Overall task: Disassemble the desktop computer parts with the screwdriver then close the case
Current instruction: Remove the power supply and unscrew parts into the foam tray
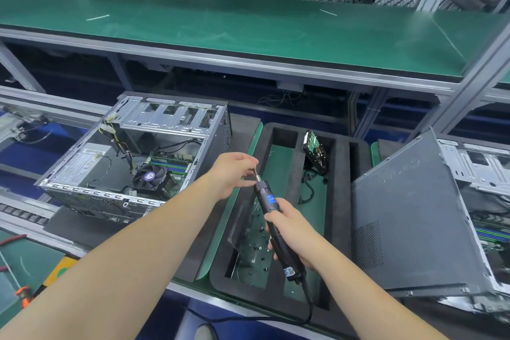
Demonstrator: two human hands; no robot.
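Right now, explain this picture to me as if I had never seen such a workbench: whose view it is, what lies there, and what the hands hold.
There is one picture, taken by a camera worn on a person's head, looking forward and down at their two bare arms. No machine does the work here.

The right hand holds a black electric screwdriver by its body; a cable runs from its lower end. The left hand pinches the metal bit at its tip.

To the left stands an open computer case, with a fan, cables and a circuit board visible inside. Beneath the hands lies a black foam tray with compartments: one holds small dark screws, another a hard drive standing on edge. To the right leans the grey side panel.
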